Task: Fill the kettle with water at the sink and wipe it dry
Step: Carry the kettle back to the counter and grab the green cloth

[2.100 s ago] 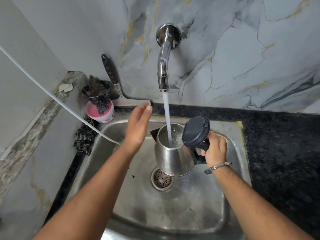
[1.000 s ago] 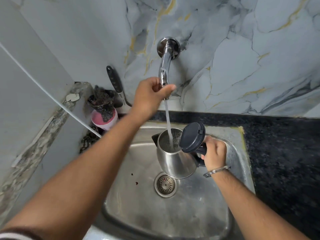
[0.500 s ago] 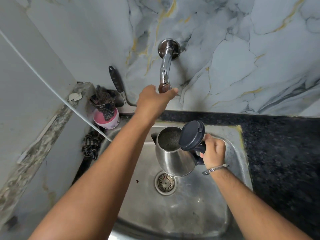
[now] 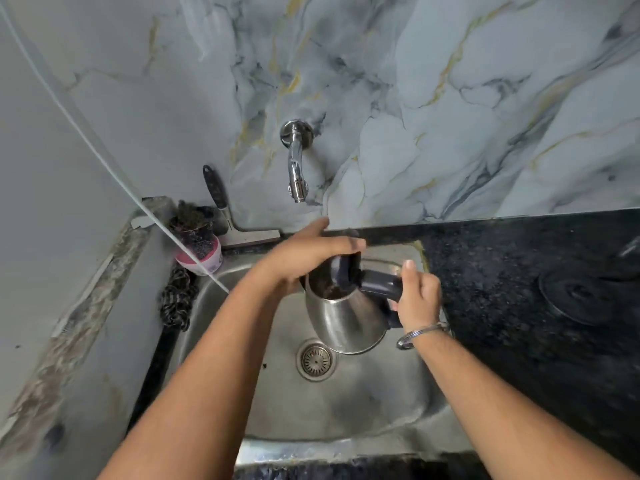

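We see open sink (image 4: 346,410) floor around the drain (image 4: 315,357), nothing blocking it. Left rim is crowded: pink tub (image 4: 201,256), scrubber (image 4: 176,301), squeegee (image 4: 239,216), and a white cord (image 4: 104,161) crossing diagonally. Space under the tap (image 4: 297,174) is clear down to the kettle (image 4: 346,317).

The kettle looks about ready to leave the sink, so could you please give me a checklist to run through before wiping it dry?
1. Tap off, no stream: ok.
2. Right hand grip on the kettle handle: ok.
3. Lid shut: not ok; the left hand is on it, part open.
4. Water level: cannot tell.
5. Wiping cloth in view: not ok.
6. Kettle held above the sink: ok.
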`<act>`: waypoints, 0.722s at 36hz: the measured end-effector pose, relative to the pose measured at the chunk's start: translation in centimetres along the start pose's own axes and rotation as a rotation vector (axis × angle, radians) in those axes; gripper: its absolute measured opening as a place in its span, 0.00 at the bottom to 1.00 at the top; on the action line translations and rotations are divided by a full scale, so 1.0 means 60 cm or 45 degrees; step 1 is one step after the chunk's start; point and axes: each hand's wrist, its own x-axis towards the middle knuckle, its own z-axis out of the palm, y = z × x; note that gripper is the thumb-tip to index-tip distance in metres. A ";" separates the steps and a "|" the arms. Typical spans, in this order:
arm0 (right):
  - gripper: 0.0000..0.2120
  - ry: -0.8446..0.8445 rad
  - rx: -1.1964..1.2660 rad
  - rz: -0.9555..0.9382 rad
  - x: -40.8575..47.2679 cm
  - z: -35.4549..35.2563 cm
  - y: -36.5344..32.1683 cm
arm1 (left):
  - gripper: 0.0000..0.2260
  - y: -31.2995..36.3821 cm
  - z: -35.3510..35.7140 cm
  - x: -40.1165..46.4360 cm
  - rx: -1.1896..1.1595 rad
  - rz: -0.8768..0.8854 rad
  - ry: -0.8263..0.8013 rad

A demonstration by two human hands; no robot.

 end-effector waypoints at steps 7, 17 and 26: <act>0.41 0.041 0.041 -0.031 -0.037 -0.072 -0.043 | 0.34 -0.126 -0.037 -0.019 -0.198 -0.226 0.096; 0.30 0.137 0.215 0.037 -0.038 -0.167 -0.066 | 0.27 -0.116 0.084 -0.016 -0.455 -0.162 -0.365; 0.23 0.268 0.279 0.146 0.038 -0.320 -0.042 | 0.21 -0.036 0.249 0.019 -0.472 -0.137 -0.311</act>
